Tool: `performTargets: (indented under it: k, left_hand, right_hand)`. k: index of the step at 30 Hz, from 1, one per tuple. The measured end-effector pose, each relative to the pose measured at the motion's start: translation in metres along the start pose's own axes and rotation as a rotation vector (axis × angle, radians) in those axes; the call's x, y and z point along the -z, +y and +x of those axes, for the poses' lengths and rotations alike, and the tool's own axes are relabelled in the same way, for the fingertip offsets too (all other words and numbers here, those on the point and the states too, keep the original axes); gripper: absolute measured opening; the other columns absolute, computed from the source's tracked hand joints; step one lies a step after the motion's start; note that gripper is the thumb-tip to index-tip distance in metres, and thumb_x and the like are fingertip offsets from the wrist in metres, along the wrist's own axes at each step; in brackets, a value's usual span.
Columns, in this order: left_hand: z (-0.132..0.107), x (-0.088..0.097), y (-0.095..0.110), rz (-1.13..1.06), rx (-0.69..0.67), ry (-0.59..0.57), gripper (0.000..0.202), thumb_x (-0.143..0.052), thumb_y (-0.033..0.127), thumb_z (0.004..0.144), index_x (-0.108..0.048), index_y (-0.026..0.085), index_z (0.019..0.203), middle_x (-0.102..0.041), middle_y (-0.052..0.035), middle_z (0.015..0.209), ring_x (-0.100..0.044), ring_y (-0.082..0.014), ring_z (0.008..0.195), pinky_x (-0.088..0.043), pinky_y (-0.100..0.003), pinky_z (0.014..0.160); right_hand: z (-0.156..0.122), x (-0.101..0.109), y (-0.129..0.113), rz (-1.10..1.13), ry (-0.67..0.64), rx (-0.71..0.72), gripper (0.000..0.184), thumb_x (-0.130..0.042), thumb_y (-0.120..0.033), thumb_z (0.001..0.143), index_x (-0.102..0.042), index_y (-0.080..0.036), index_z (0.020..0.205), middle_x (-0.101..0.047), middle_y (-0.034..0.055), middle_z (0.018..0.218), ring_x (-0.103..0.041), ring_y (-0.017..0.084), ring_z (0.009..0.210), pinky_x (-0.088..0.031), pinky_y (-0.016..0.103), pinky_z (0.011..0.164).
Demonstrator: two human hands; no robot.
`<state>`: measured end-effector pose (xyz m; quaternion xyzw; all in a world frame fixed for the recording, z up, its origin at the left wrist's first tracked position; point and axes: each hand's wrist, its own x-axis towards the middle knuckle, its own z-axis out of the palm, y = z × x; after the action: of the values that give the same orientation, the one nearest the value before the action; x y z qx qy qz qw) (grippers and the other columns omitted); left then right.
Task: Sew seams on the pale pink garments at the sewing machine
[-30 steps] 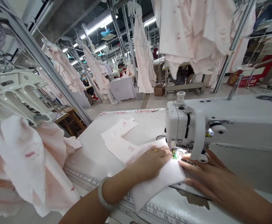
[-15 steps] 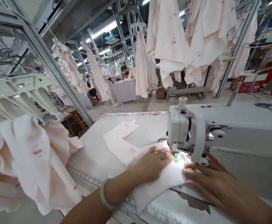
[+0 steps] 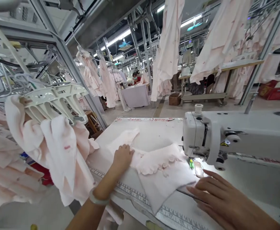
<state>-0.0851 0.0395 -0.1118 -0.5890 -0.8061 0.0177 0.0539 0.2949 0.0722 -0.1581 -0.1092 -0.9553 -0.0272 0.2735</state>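
Note:
A pale pink cloth piece (image 3: pixel 159 175) with a ruffled edge lies on the white sewing table, its right end at the needle area of a sewing machine (image 3: pixel 195 135). My left hand (image 3: pixel 122 158), a bangle on its wrist, is closed with curled fingers on the cloth's left part. Beyond it another flat portion of pale cloth (image 3: pixel 123 139) stretches toward the back. My right hand (image 3: pixel 216 191) rests just right of the needle area, fingers stretched out and nothing gripped, fingertips near the cloth's right edge. A small green and yellow part (image 3: pixel 191 163) sits beside the presser foot.
Pink garment pieces (image 3: pixel 60 150) hang from a white clamp hanger (image 3: pixel 58 99) on the left. A printed ruler (image 3: pixel 140 196) runs along the table's front edge. More garments (image 3: pixel 168 48) hang ahead, and a person (image 3: pixel 136 78) sits at a far table.
My left hand has moved left from beside the needle onto the cloth's left part. The ruffled edge now shows. My right hand has drawn back slightly toward me, and the view has turned left.

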Motion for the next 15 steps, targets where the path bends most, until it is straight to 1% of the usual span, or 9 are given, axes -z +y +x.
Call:
performTargets:
  k: [3,5,6,9,10,11,12,14,15]
  left_hand:
    - [-0.057,-0.01,-0.007,0.062,0.121,-0.098,0.039,-0.035,0.015,0.108,-0.073,0.004,0.11,-0.074,-0.0254,0.101,-0.075,-0.0361,0.099,-0.06,-0.046,0.083]
    - [-0.097,-0.015,-0.001,0.061,0.093,-0.191,0.033,-0.044,0.014,0.104,-0.076,0.009,0.098,-0.074,-0.0193,0.086,-0.076,-0.0336,0.084,-0.059,-0.041,0.072]
    - [-0.113,-0.015,0.003,0.048,0.002,-0.268,0.026,-0.053,0.019,0.102,-0.076,0.013,0.092,-0.074,-0.0153,0.081,-0.075,-0.0315,0.079,-0.058,-0.038,0.07]
    - [-0.139,-0.004,0.021,-0.01,-0.514,-0.599,0.019,-0.072,0.03,0.093,-0.072,0.02,0.077,-0.07,-0.0056,0.068,-0.07,-0.0251,0.065,-0.053,-0.031,0.061]
    - [-0.139,0.002,0.028,-0.052,-0.654,-0.624,0.022,-0.074,0.034,0.093,-0.071,0.02,0.076,-0.07,-0.0043,0.068,-0.069,-0.0238,0.064,-0.051,-0.03,0.06]
    - [-0.136,0.008,0.036,-0.107,-0.733,-0.568,0.023,-0.073,0.037,0.095,-0.071,0.021,0.078,-0.072,-0.0042,0.072,-0.07,-0.0235,0.067,-0.052,-0.03,0.061]
    - [-0.129,0.015,0.044,-0.171,-0.776,-0.449,0.024,-0.07,0.038,0.098,-0.071,0.02,0.082,-0.075,-0.0049,0.08,-0.072,-0.0238,0.074,-0.054,-0.031,0.065]
    - [-0.11,0.022,0.06,-0.294,-0.819,-0.176,0.024,-0.063,0.038,0.104,-0.073,0.018,0.097,-0.078,-0.0085,0.101,-0.074,-0.026,0.097,-0.059,-0.035,0.085]
    - [-0.099,0.023,0.068,-0.341,-0.858,-0.084,0.024,-0.06,0.037,0.106,-0.072,0.016,0.107,-0.078,-0.011,0.115,-0.072,-0.0278,0.112,-0.057,-0.039,0.098]
  right_hand:
    - [0.0,-0.008,-0.01,0.003,-0.107,0.052,0.075,-0.066,-0.043,0.104,-0.032,-0.029,0.17,-0.069,0.0054,0.146,-0.067,0.027,0.131,-0.052,0.047,0.119]
    - [0.001,-0.011,-0.012,0.032,-0.179,0.078,0.084,-0.066,-0.052,0.103,-0.025,-0.027,0.172,-0.06,0.0085,0.154,-0.059,0.031,0.141,-0.052,0.051,0.119]
    - [0.002,-0.011,-0.012,0.056,-0.211,0.092,0.087,-0.066,-0.055,0.103,-0.023,-0.027,0.173,-0.058,0.0096,0.157,-0.056,0.032,0.143,-0.051,0.053,0.12]
    - [0.004,-0.011,-0.005,0.121,-0.241,0.082,0.091,-0.068,-0.059,0.101,-0.022,-0.028,0.173,-0.057,0.0097,0.157,-0.056,0.034,0.143,-0.049,0.057,0.12]
    - [0.004,-0.01,-0.002,0.137,-0.229,0.058,0.089,-0.069,-0.058,0.1,-0.025,-0.03,0.172,-0.058,0.009,0.156,-0.057,0.034,0.141,-0.049,0.058,0.12]
    - [0.004,-0.01,0.001,0.147,-0.213,0.024,0.087,-0.071,-0.056,0.099,-0.028,-0.032,0.171,-0.06,0.0083,0.154,-0.059,0.035,0.14,-0.05,0.059,0.118]
    - [0.004,-0.01,0.004,0.151,-0.197,-0.01,0.084,-0.071,-0.054,0.099,-0.031,-0.033,0.17,-0.061,0.008,0.153,-0.06,0.035,0.138,-0.051,0.06,0.117]
    - [0.001,-0.011,0.009,0.146,-0.172,-0.046,0.078,-0.071,-0.053,0.099,-0.037,-0.035,0.168,-0.064,0.008,0.15,-0.062,0.035,0.136,-0.053,0.062,0.115]
    - [-0.001,-0.011,0.011,0.137,-0.171,-0.051,0.076,-0.071,-0.052,0.1,-0.039,-0.036,0.167,-0.064,0.008,0.149,-0.063,0.035,0.135,-0.053,0.062,0.114]
